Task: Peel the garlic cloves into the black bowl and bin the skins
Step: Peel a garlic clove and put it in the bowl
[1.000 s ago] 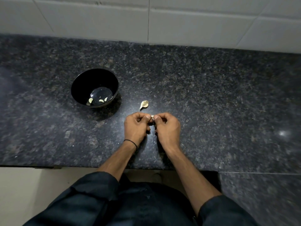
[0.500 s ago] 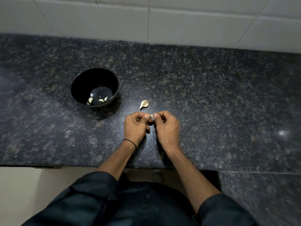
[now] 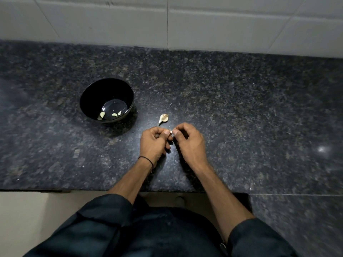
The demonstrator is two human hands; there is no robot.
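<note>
My left hand (image 3: 154,143) and my right hand (image 3: 189,143) meet fingertip to fingertip just above the counter, pinching a small pale garlic clove (image 3: 171,132) between them; most of the clove is hidden by the fingers. Just beyond the hands lies a piece of brownish garlic skin (image 3: 164,118) on the stone. The black bowl (image 3: 92,95) stands to the left and farther back, with three peeled cloves (image 3: 111,114) at its bottom.
The dark speckled granite counter (image 3: 241,108) runs left to right, its front edge near my body. White wall tiles (image 3: 167,19) rise behind it. A lower dark slab (image 3: 297,219) sits at the right front. No bin is in view.
The hands stay together on the clove with only slight finger movement. Bowl and loose skin have not moved.
</note>
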